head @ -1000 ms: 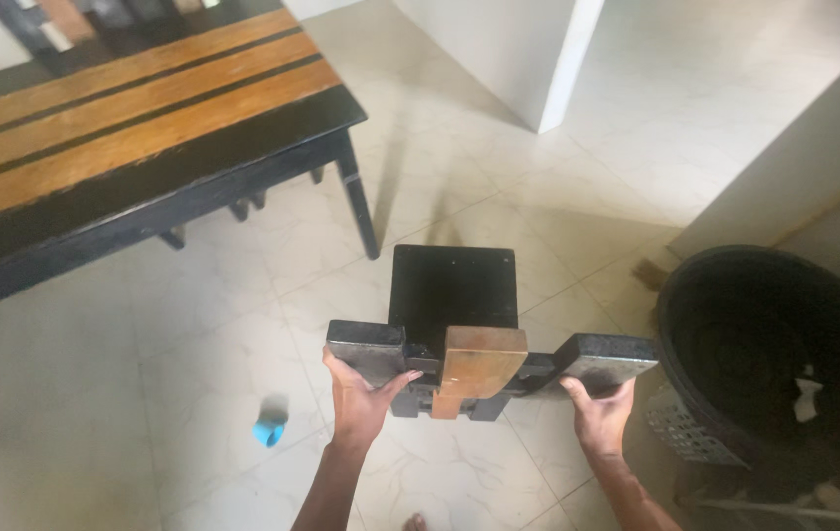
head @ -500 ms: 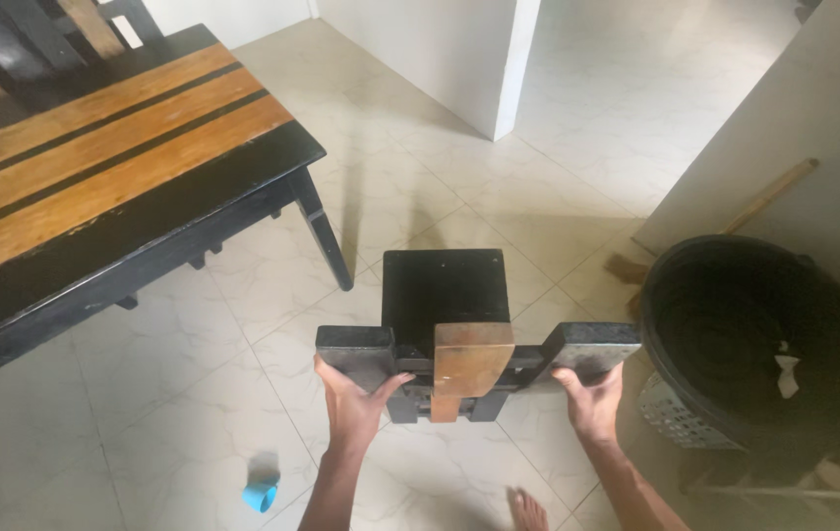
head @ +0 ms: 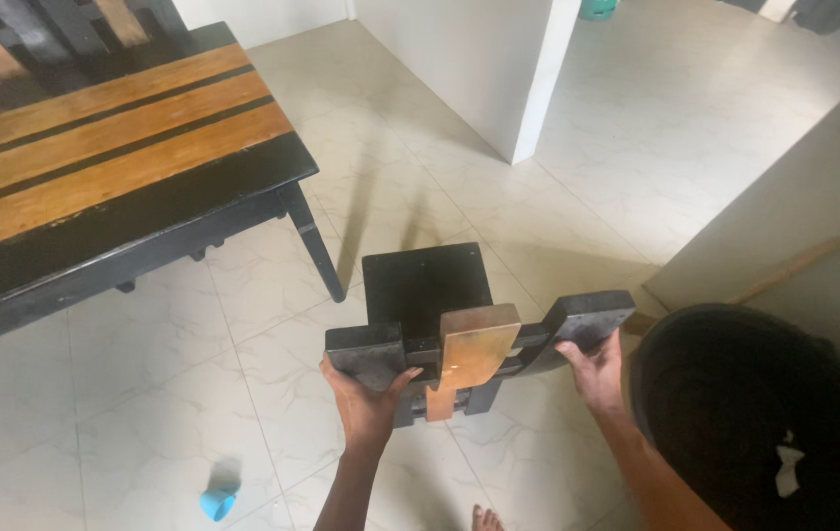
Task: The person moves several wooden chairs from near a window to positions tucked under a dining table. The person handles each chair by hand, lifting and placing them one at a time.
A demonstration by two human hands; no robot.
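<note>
a black wooden chair (head: 427,295) is held above the pale tiled floor (head: 174,393), seen from over its backrest. the left hand (head: 366,401) is closed around the left end of the top rail, and the right hand (head: 594,369) is gripped on the right end. a wooden table (head: 95,167) stands to the left, a black tub (head: 735,413) to the right, and a small blue cup (head: 216,502) lies on the tiles

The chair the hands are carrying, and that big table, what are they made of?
Chair: looks like wood, painted black, with one brown varnished slat; left hand and right hand grip its back. Table: likely wood too, with grainy brown planks in a scuffed black frame.
</note>
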